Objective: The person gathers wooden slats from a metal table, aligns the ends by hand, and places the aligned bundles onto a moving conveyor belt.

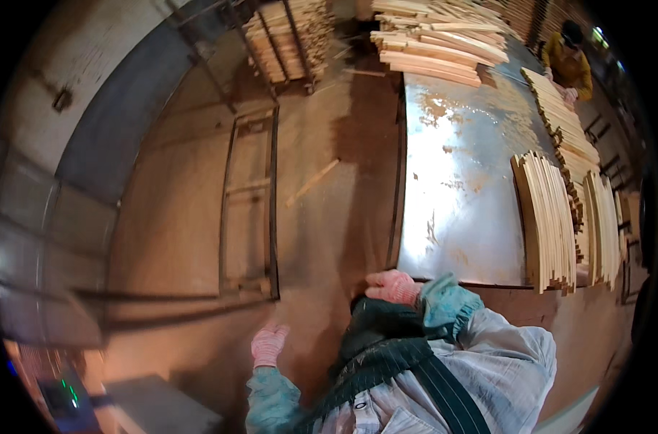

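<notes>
Two pink-gloved hands occupy the near area. The left hand (269, 346) hangs low, clear of the metal-topped table (470, 231); the right hand (394, 287) is at its near left corner, contact unclear. Finger state cannot be told for either hand. Near left, a display unit (65, 394) is partly lost at the dark rim. Far right, a co-worker's (576, 71) lower body is obscured beyond wooden strips (560, 119).
</notes>
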Demonstrator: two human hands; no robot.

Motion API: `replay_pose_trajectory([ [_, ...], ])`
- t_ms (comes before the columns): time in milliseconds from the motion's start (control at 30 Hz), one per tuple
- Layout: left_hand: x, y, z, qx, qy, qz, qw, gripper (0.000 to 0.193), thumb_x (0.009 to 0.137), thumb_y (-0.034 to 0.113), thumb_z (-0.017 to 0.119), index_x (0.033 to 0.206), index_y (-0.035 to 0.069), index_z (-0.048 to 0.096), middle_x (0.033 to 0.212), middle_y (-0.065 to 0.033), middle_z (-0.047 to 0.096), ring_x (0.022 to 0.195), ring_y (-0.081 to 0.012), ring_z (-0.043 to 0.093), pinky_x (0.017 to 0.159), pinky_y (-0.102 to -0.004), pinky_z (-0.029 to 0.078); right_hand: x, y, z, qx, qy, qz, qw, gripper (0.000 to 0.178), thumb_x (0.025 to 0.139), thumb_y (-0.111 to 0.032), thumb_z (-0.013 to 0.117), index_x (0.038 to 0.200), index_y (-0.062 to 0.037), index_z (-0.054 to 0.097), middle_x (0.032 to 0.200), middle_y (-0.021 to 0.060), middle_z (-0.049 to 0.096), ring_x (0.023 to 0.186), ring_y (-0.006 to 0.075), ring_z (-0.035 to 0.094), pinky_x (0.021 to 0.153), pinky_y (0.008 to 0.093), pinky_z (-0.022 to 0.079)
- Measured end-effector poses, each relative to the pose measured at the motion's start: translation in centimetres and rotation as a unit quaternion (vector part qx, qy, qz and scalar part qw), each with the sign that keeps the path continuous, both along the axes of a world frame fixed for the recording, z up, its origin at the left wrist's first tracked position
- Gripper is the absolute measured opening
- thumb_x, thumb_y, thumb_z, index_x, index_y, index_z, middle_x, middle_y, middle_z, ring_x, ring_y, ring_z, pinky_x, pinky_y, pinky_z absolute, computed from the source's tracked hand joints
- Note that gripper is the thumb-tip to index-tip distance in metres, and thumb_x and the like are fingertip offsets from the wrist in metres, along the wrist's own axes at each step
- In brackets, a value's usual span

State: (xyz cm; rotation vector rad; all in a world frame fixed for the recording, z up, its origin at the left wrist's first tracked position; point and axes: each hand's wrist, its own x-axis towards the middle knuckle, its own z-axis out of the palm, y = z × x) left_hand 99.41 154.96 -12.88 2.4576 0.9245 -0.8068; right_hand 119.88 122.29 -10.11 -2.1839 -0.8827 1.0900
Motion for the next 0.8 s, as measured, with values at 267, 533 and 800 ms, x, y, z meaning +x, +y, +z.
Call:
replay_pose_trajectory([
  [267, 19.4, 8.8, -1.9, -0.099, 0.023, -0.093, 0.990, 0.047, 0.088, 0.042, 0.055, 0.125, 0.013, 0.057, 0.119, -0.0103, 0.063, 0.108, -0.0270, 0.060, 0.093, -0.0344, 0.045, 14.1, 7.2, -4.2, 0.032, 0.012, -0.162, 0.986, 0.051, 0.087, -0.042, 0.059, 0.121, -0.0038, 0.057, 0.119, 0.0197, 0.059, 0.115, 0.0357, 0.052, 0.098, 0.0376, 0.042],
  [533, 29.6, 29.9, -12.5, -0.327, 0.075, -0.048, 0.941, 0.025, 0.092, 0.023, 0.039, 0.092, 0.010, 0.061, 0.072, -0.0065, 0.054, 0.067, -0.0195, 0.054, 0.056, -0.0327, 0.042, 26.4, 18.6, -4.1, 0.098, 0.032, -0.310, 0.945, 0.060, 0.087, -0.041, 0.064, 0.132, -0.0037, 0.051, 0.128, 0.0160, 0.057, 0.120, 0.0279, 0.053, 0.101, 0.0338, 0.041],
  [800, 59.4, 30.0, -13.2, -0.332, -0.052, -0.090, 0.937, 0.028, 0.084, 0.029, 0.054, 0.094, 0.006, 0.066, 0.083, -0.0077, 0.064, 0.077, -0.0203, 0.060, 0.070, -0.0349, 0.048, 39.3, 18.8, -3.7, -0.006, 0.047, -0.466, 0.883, 0.065, 0.084, -0.042, 0.060, 0.131, 0.0004, 0.049, 0.120, 0.0202, 0.061, 0.112, 0.0317, 0.058, 0.094, 0.0369, 0.045],
])
